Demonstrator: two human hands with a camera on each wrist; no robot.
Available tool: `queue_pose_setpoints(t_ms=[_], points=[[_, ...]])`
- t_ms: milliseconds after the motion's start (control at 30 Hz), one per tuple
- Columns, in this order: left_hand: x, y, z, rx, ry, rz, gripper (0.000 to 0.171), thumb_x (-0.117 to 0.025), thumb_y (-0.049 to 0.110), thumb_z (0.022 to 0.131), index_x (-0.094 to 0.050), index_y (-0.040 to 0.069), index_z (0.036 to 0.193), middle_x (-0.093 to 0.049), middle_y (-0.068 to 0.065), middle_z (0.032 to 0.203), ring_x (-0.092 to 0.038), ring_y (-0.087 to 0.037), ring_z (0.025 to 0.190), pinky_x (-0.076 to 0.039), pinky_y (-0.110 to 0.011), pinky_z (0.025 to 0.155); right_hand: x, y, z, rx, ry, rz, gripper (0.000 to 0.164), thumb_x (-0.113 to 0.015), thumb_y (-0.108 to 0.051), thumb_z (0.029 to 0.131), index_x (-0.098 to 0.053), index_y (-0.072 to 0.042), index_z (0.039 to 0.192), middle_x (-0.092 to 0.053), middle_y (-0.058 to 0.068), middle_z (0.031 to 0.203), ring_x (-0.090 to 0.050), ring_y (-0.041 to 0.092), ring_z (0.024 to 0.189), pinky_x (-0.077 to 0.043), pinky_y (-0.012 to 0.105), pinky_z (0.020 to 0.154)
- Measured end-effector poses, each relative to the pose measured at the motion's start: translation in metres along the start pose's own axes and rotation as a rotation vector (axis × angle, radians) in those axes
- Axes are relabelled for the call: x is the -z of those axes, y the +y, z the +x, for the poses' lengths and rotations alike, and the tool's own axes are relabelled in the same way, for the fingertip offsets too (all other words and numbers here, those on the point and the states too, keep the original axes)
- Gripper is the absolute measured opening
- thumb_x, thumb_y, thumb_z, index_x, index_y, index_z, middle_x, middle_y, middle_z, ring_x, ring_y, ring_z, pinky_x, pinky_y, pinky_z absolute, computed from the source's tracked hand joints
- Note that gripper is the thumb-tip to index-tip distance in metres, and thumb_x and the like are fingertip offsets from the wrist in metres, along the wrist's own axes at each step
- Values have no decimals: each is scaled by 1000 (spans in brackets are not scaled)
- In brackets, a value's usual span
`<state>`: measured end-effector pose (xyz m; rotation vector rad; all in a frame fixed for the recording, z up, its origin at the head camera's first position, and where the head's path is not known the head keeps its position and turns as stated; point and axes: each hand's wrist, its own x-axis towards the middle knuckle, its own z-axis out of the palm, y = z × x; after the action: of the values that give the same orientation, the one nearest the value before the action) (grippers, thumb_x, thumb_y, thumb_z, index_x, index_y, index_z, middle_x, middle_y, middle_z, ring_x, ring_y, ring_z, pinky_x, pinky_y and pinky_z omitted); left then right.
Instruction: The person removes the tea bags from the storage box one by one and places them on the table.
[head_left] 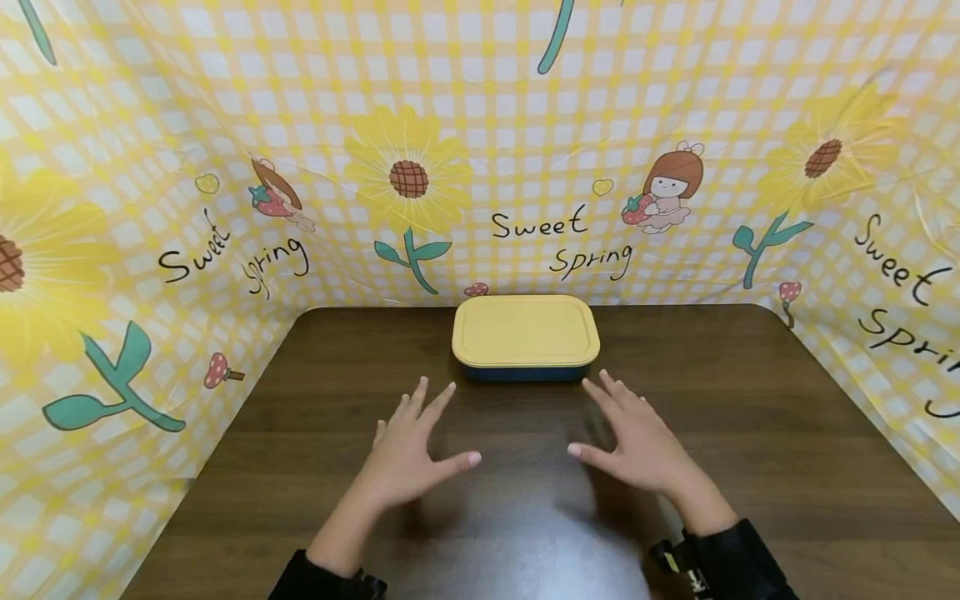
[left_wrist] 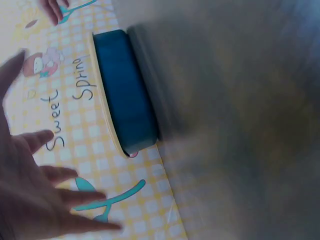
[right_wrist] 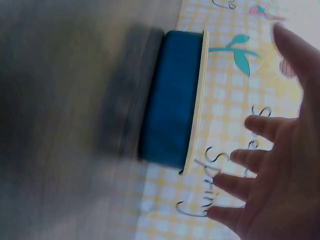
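A rectangular lunch box with a pale yellow lid (head_left: pixel 526 332) and a dark blue body (head_left: pixel 525 373) stands at the back of the table, lid on. In both wrist views its blue side (left_wrist: pixel 125 90) (right_wrist: pixel 172 100) shows below the lid's thin rim. My left hand (head_left: pixel 405 454) hovers in front of the box and to its left, fingers spread, holding nothing. On the other side my right hand (head_left: pixel 645 446) is also spread and holds nothing; its fingertips come near the box's front right corner. What the box contains is hidden.
The dark brown wooden table (head_left: pixel 517 533) reflects light near its front. A yellow checked cloth (head_left: pixel 517 100) printed with flowers and lettering hangs behind the table and along both sides, close behind the box. Black sleeves (head_left: pixel 738 562) cover both wrists.
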<state>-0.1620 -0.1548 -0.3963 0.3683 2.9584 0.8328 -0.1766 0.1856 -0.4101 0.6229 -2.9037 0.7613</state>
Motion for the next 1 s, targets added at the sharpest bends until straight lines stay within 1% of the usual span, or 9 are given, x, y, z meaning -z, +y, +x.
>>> queue_pose_setpoints(t_ms=[100,233,367,467,633,767,800,900,1000], points=[[11,-7,12,23,-77,-331,89,-68,54,96,-25,25,168,-11,-18,175,-18,-51,157,-22,-79,119,8,12,11,-42,-4,171,85,-67,-45,100,-31,-3,163,-26,28,169,-30,53,152,-31,74,117],[25,-19,35,98,-127,-724,77,-58,43,105,-22,14,167,-17,-21,173,-24,-47,157,-27,-66,125,19,28,28,-184,-16,339,81,-61,-45,104,-28,-2,164,-30,29,166,-36,51,149,-40,69,114],[33,-30,66,184,-130,-944,78,-49,46,108,-18,4,166,-17,-23,172,-26,-47,156,-27,-62,126,26,42,48,-314,-37,456,82,-57,-47,106,-24,0,164,-29,30,166,-37,50,149,-44,64,114],[35,-33,90,257,-126,-1009,83,-48,52,107,-15,4,167,-15,-23,173,-27,-48,155,-30,-61,125,26,52,63,-370,-41,563,80,-55,-41,108,-19,3,164,-25,33,167,-34,49,151,-45,60,115],[29,-32,129,371,-121,-1069,88,-53,55,104,-14,11,169,-12,-23,173,-26,-48,155,-34,-61,123,20,59,88,-457,-47,743,78,-51,-34,110,-11,3,166,-18,31,169,-33,48,152,-46,55,116],[16,-27,155,422,-96,-1114,85,-57,52,103,-22,8,167,-22,-21,171,-31,-46,153,-37,-60,122,11,61,107,-493,-34,839,77,-48,-30,110,-6,5,165,-15,30,171,-34,48,151,-43,54,119],[12,-26,160,435,-83,-1118,82,-58,50,103,-25,7,166,-25,-21,170,-34,-45,152,-38,-60,121,7,61,112,-497,-28,848,77,-47,-30,110,-6,5,165,-17,30,170,-38,46,149,-44,54,118],[0,-25,169,452,-56,-1094,75,-59,44,104,-33,4,162,-37,-20,164,-42,-42,147,-41,-60,120,-5,61,122,-497,-17,854,72,-47,-29,110,-15,7,164,-40,29,157,-55,36,131,-49,51,114],[-9,-24,173,454,-47,-1049,65,-58,37,106,-39,5,160,-46,-21,156,-49,-40,142,-43,-59,118,-14,61,127,-494,0,836,66,-49,-29,109,-28,8,160,-55,19,135,-60,21,109,-54,47,106]])
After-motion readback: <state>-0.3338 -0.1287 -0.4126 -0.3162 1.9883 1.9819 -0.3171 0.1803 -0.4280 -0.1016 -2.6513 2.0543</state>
